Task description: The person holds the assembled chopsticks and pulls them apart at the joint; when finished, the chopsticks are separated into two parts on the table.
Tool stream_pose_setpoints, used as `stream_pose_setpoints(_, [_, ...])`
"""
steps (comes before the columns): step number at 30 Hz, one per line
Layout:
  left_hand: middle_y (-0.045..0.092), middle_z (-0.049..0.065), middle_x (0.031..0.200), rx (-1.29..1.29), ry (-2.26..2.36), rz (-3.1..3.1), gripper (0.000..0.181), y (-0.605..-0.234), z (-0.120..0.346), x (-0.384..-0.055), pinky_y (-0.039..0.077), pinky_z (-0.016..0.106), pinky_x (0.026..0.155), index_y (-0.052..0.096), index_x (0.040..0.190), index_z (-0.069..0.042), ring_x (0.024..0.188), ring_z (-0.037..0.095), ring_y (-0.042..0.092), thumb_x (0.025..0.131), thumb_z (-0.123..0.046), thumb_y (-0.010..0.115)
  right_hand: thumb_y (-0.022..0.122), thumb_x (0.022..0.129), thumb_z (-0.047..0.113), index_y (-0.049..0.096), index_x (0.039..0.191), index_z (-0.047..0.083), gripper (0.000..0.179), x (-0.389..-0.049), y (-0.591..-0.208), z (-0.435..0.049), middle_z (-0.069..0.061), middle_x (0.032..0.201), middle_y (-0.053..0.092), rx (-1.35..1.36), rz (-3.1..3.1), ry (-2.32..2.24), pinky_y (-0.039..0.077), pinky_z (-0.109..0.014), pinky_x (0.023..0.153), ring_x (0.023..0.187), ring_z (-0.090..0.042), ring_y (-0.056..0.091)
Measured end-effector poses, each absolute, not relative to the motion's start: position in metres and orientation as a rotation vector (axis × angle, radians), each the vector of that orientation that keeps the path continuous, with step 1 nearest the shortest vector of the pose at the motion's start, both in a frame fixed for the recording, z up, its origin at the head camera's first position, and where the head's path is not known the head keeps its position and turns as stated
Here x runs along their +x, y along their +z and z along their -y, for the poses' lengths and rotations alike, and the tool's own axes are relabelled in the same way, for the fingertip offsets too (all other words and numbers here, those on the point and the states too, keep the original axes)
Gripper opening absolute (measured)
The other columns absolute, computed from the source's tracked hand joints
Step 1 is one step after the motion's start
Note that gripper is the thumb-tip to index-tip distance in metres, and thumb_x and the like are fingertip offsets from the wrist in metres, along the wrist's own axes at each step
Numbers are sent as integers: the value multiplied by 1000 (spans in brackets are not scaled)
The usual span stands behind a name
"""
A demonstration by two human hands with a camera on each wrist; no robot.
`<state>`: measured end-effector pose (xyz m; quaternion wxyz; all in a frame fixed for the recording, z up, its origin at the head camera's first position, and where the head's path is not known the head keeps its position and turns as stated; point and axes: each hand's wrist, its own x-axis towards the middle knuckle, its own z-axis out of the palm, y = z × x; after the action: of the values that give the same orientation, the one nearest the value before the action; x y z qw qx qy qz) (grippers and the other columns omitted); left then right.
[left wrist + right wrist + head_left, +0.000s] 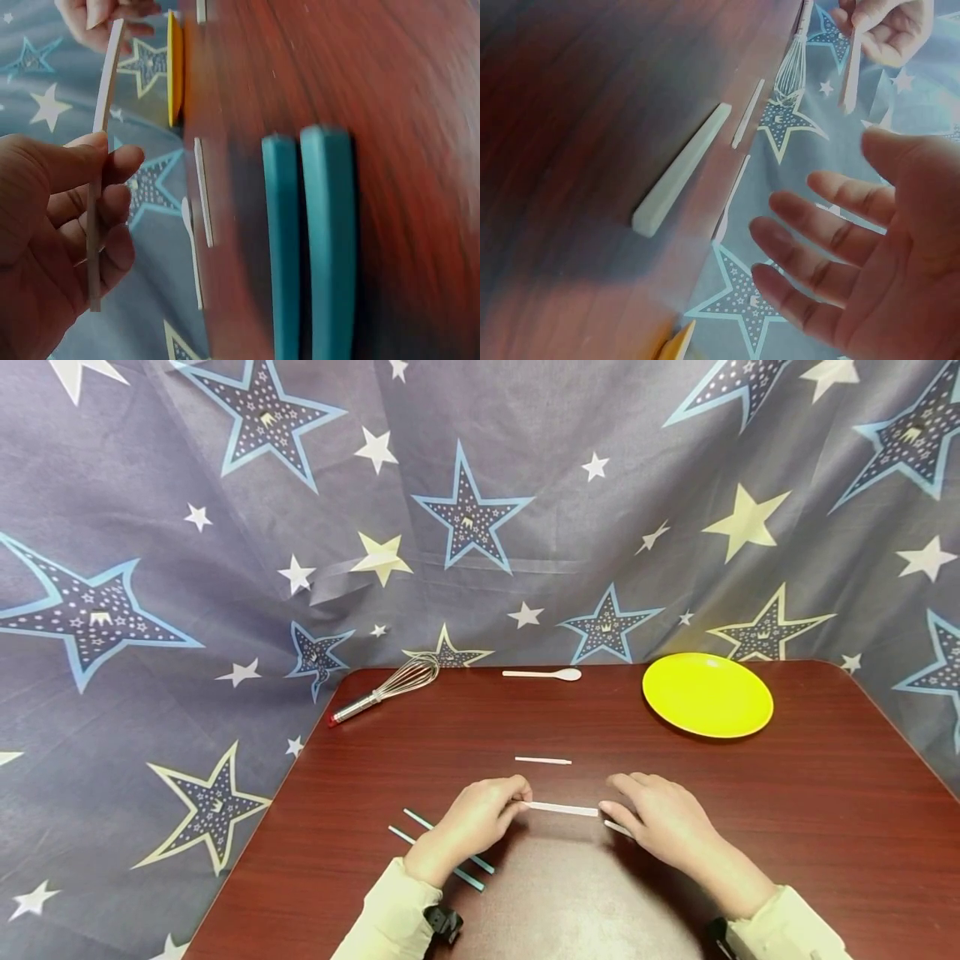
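My left hand (pixel 476 817) pinches a slim white stick (pixel 562 809) between thumb and fingers near one end. The stick's other end points right, held above the table. Next to that end is my right hand (pixel 667 822), its fingers loosely spread and nothing in its grasp; the right wrist view shows a gap between its thumb and the stick. Under the right hand a second white stick (pixel 681 172) lies on the table, partly hidden in the head view. Beneath my left wrist lie two teal sticks (pixel 328 240), side by side and partly covered by the arm.
Farther back on the dark red table (pixel 450 727) lies another thin white stick (pixel 543 761). Along the rear edge are a whisk (pixel 390 687), a white spoon (pixel 543 674) and a yellow plate (pixel 707 695). A star-patterned cloth (pixel 480 602) hangs behind.
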<state>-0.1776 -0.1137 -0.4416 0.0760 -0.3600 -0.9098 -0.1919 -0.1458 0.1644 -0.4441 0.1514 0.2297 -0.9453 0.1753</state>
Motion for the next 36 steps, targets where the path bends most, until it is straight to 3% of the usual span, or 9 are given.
stream_pose_setpoints(10, [65,-10,85,-1122,-652,2748,6,-443,87,-169,48,22,70,63,97,-19,78,1,60,93,-23,65,68,90,34,67,109,9,31,-142,-440,-150,-3,97,69,763,2689,527,51,-44,75,87,-24,66])
stream_pose_setpoints(16, [64,-11,84,-1168,-704,2724,5,-446,76,-166,47,17,70,63,96,-19,77,-3,58,93,-22,66,72,87,32,62,86,17,18,-140,-440,-144,12,72,53,912,2632,526,45,-31,58,62,-8,51])
stream_pose_setpoints(20, [66,-10,86,-1193,-747,2699,5,-449,70,-164,46,14,71,63,96,-19,80,-4,58,93,-21,66,72,87,31,56,77,21,21,-139,-442,-143,17,66,49,937,2629,560,40,-26,52,56,-1,44])
stream_pose_setpoints(23, [67,-10,88,-1201,-779,2687,5,-449,66,-163,46,12,73,63,96,-18,83,-5,59,93,-20,66,72,86,30,56,76,21,21,-138,-443,-142,18,65,50,925,2629,572,40,-26,51,55,0,44])
stream_pose_setpoints(27, [66,-10,88,-1202,-808,2684,5,-449,63,-161,45,12,73,62,97,-18,83,-5,58,94,-21,64,73,84,29,51,71,22,27,-137,-444,-142,18,60,40,926,2630,564,37,-25,50,53,-2,39])
stream_pose_setpoints(36, [62,-15,79,-1158,-699,2728,10,-450,63,-161,44,17,63,63,94,-22,69,-5,53,95,-32,62,73,84,26,47,68,23,31,-138,-443,-143,17,61,38,953,2641,509,39,-28,51,53,-5,42])
